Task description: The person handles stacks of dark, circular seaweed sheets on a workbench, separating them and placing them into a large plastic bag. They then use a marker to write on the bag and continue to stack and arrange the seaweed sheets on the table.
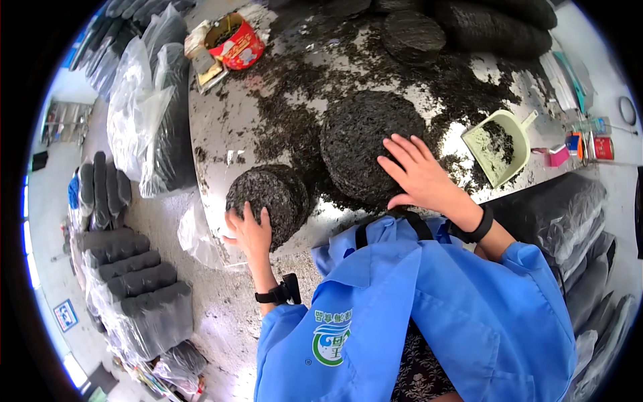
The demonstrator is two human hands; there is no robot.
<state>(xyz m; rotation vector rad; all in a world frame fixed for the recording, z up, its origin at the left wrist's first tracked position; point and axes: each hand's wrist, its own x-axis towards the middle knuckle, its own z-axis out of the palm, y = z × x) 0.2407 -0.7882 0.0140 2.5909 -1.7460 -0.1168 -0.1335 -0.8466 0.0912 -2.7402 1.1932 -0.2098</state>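
Observation:
Two stacks of round, black, rough discs that look like dried seaweed stand on the table in front of me. My right hand [425, 177] lies on the right rim of the larger stack [362, 144], fingers stretched out and slightly apart. To the left and nearer stands the smaller stack [271, 194], which leans a little. My left hand [251, 234] rests its spread fingertips on that stack's near left edge. Neither hand is wrapped round anything. Dark bands circle both wrists, below blue sleeves.
Dark crumbs litter the metal table [218, 134]. A red tub [238, 47] stands at the far left, and a pale green scoop [522, 144] with crumbs lies at right. Another dark disc stack [413, 37] sits at the back. Plastic-wrapped black rolls [167, 127] flank the table.

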